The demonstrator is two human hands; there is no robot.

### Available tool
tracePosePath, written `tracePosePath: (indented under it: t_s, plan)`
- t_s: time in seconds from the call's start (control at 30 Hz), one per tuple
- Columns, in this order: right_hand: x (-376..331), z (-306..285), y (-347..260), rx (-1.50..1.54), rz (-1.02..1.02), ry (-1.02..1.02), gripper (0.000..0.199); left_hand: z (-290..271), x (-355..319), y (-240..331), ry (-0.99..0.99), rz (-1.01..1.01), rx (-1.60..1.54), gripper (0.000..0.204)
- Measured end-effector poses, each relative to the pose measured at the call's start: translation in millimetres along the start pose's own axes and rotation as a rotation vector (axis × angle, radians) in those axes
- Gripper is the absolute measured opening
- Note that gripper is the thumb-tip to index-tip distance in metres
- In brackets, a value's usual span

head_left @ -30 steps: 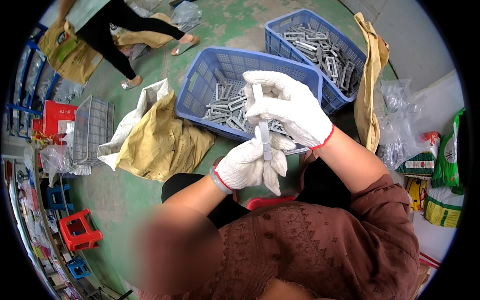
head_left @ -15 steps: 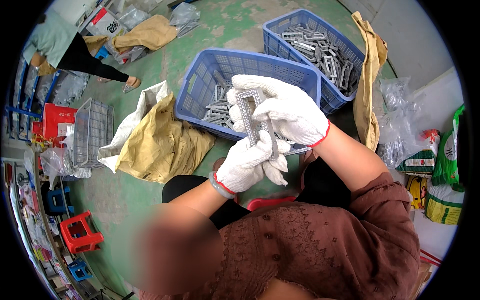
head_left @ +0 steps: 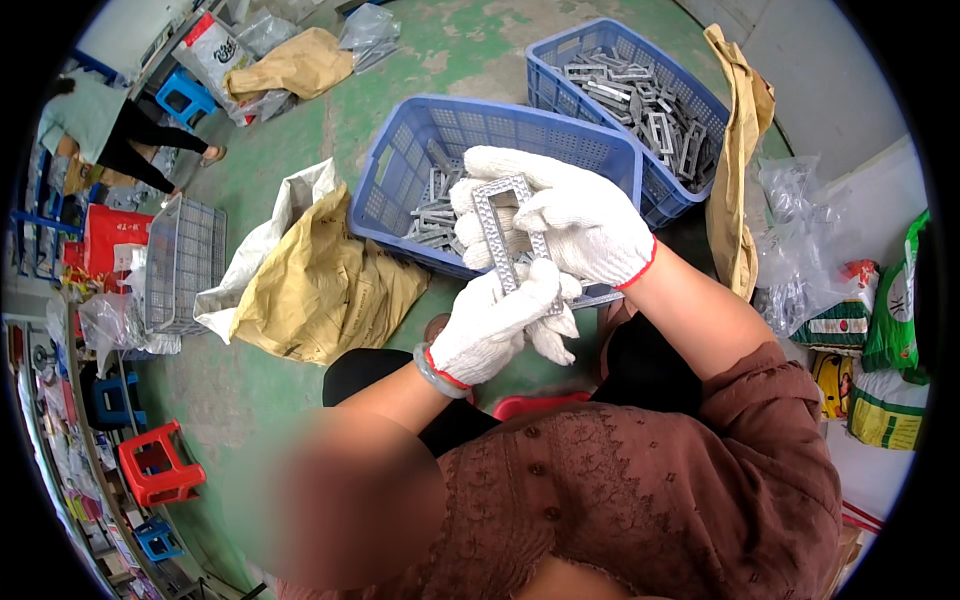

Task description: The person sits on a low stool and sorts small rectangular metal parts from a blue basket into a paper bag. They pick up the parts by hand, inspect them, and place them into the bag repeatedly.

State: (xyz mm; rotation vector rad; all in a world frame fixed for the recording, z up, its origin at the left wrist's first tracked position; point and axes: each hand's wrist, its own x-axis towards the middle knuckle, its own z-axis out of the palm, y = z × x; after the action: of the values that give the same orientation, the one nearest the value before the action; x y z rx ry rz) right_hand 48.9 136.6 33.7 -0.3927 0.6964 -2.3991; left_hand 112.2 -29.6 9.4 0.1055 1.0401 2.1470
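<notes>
Both my hands wear white knitted gloves with red cuffs. Between them is a grey, rectangular metal frame (head_left: 490,226) with a patterned face and an open middle. My left hand (head_left: 497,322) grips its lower end, thumb on the face. My right hand (head_left: 575,215) holds its right side near the top, fingers curled behind it. Under my hands stands a blue plastic crate (head_left: 400,130) with several similar grey frames (head_left: 434,222) lying in its bottom.
A second blue crate (head_left: 560,50), heaped with grey frames, stands behind to the right. Paper sacks lie left (head_left: 310,290) and stand right (head_left: 735,170). A grey wire basket (head_left: 190,260) and red stool (head_left: 160,465) are at left. Another person (head_left: 100,130) bends at far left.
The metal frame has turned so its patterned face shows more squarely. My hands stay nearly in place. The other person has moved left and bent lower, uncovering a blue stool.
</notes>
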Motion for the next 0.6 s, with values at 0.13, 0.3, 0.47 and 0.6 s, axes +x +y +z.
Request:
tracePosePath:
  t_s: [0.13,0.3,0.47,0.6]
  plan:
    - [0.8,8.5,-6.3,-0.034,0.068,0.009,0.062,-3.5,0.4,4.0,-0.02,-0.027,-0.141,0.052]
    - [3.1,-21.8,-26.9,-0.694,-0.033,0.379,0.057,-11.3,-1.1,35.0,0.191,0.029,0.11,0.048]
    - [4.3,-43.0,-44.0,-0.688,-0.04,0.601,0.054,-76.7,-45.5,118.7,0.639,0.3,1.132,0.038]
    - [-6.5,-86.8,-65.3,-0.944,0.021,0.482,0.052,-119.0,-87.3,208.2,1.231,-0.019,1.934,0.048]
